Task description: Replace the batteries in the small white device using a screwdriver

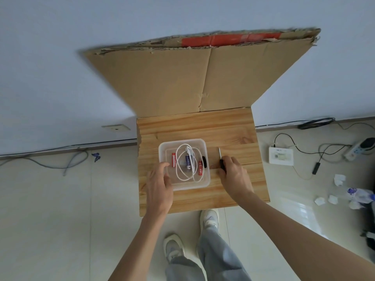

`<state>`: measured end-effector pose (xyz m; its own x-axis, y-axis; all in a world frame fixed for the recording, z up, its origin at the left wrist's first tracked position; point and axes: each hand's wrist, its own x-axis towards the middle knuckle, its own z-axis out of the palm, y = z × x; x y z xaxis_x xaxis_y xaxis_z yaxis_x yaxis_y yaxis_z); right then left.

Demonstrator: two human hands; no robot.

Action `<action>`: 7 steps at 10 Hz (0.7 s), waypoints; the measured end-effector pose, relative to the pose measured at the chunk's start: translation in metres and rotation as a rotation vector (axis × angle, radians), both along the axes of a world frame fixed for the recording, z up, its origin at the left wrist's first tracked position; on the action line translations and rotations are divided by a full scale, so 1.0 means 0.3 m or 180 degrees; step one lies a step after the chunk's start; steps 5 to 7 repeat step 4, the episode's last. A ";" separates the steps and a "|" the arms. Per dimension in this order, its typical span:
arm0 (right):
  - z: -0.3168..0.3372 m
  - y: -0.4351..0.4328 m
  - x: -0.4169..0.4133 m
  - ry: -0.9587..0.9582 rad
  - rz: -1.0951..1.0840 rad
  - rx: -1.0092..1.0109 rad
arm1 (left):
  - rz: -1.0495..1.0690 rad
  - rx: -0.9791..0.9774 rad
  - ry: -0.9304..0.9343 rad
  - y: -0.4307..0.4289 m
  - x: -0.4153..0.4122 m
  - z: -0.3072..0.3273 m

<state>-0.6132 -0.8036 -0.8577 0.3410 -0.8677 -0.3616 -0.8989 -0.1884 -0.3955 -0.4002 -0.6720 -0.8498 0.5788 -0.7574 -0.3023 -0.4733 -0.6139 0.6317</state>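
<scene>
A clear plastic tray (203, 142) sits on the small wooden table (233, 126). Inside lie two red batteries (173, 159), a blue battery (188, 161), a coiled white cable (180, 173) and a small black part (204, 161). My left hand (160, 183) rests at the tray's near-left corner, fingers apart, touching its rim. My right hand (233, 175) is to the right of the tray, closed around the black handle of a screwdriver (220, 154) whose metal shaft points away from me. I cannot pick out the small white device among the tray's contents.
A large cardboard sheet (182, 82) leans against the wall behind the table. On the floor to the right are a white router (281, 156), cables, a power strip (357, 151) and crumpled tissues (338, 179). My feet (210, 218) stand just before the table.
</scene>
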 end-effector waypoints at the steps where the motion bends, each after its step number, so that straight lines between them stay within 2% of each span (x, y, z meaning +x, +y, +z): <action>1: 0.000 0.003 0.004 0.0006 -0.0020 0.0028 | -0.0107 0.0028 0.0087 0.001 0.012 0.007; 3: 0.055 0.000 0.010 0.0257 0.0076 0.0125 | -0.0557 0.0143 0.0187 0.004 0.062 0.108; 4: 0.130 -0.009 0.025 0.0474 0.0054 0.0246 | -0.0683 0.0419 -0.0085 -0.019 0.083 0.249; 7: 0.130 -0.009 0.025 0.0474 0.0054 0.0246 | -0.0683 0.0419 -0.0085 -0.019 0.083 0.249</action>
